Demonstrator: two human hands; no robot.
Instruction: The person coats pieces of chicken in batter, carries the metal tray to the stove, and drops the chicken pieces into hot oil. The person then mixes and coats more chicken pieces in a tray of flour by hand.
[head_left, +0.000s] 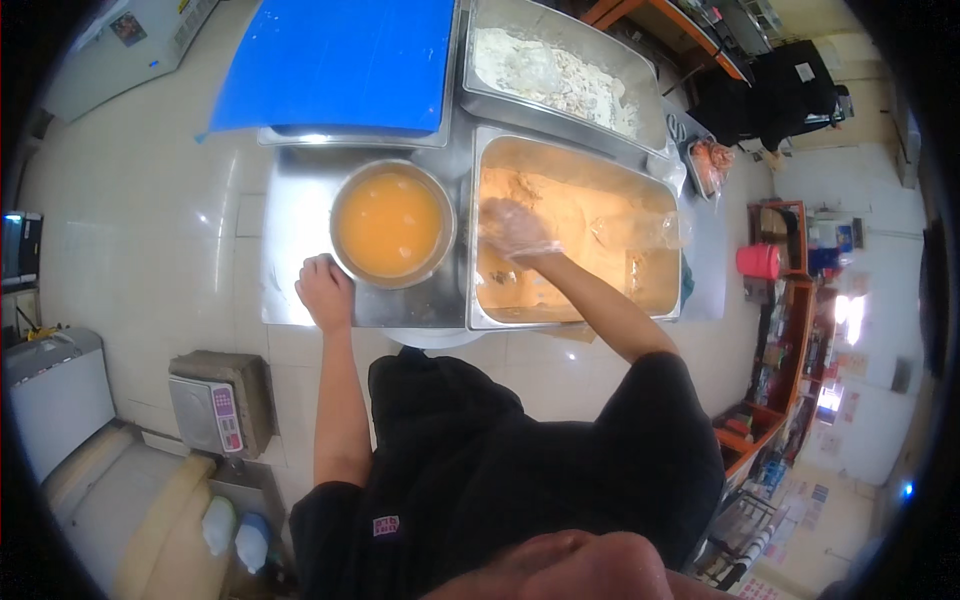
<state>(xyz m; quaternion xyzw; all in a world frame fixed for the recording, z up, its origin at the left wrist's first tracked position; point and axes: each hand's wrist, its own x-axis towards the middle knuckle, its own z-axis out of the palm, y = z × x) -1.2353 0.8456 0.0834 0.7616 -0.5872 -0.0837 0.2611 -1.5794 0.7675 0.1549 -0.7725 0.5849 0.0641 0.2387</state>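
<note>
My right hand (514, 226), in a clear plastic glove, is inside a deep steel pan (577, 323) of orange-tan breading powder (559, 195). It is blurred, and its fingers blend into the powder, so whether it holds anything is unclear. A clear plastic bag or container (637, 229) lies on the powder to its right. Bare and loosely curled, my left hand (326, 291) rests at the near edge of the steel table (292, 195), close beside a round steel bowl (450, 225). Orange-yellow liquid (388, 221) with a few bubbles fills much of that bowl.
Behind stands a second steel pan (570, 112) holding white flour (540, 67). A blue board (345, 67) lies over a steel tray (352, 139). Bagged meat (709, 165) and scissors (677, 129) sit at right. Another person (787, 97) in black stands beyond. A scale (201, 412) stands left.
</note>
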